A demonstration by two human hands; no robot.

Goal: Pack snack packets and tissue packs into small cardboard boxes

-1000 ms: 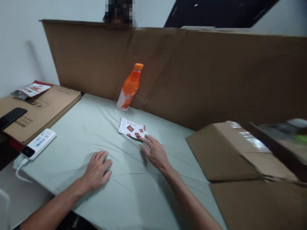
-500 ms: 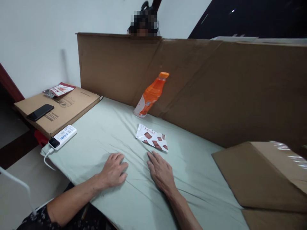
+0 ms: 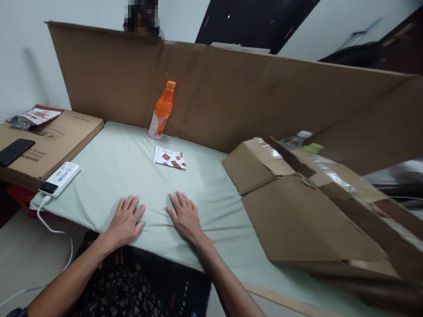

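The left hand [image 3: 127, 220] lies palm down, fingers spread, on the pale green cloth-covered surface [image 3: 112, 163]; the right hand [image 3: 185, 215] beside it lies flat too, fingers parted. Right of the right hand sits a taped brown cardboard box [image 3: 304, 224]. Beyond and left of the left hand is a white rectangular power bank [image 3: 62, 178] with a black end. Ahead of the right hand, apart from it, lies a flat white packet with brown squares [image 3: 170, 157]; farther ahead, an orange plastic bottle [image 3: 162, 110] is near a tall brown cardboard panel [image 3: 271, 101].

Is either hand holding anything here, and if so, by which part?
Nothing is held: the left hand and right hand rest palm-down on the cloth, apart from the white packet.
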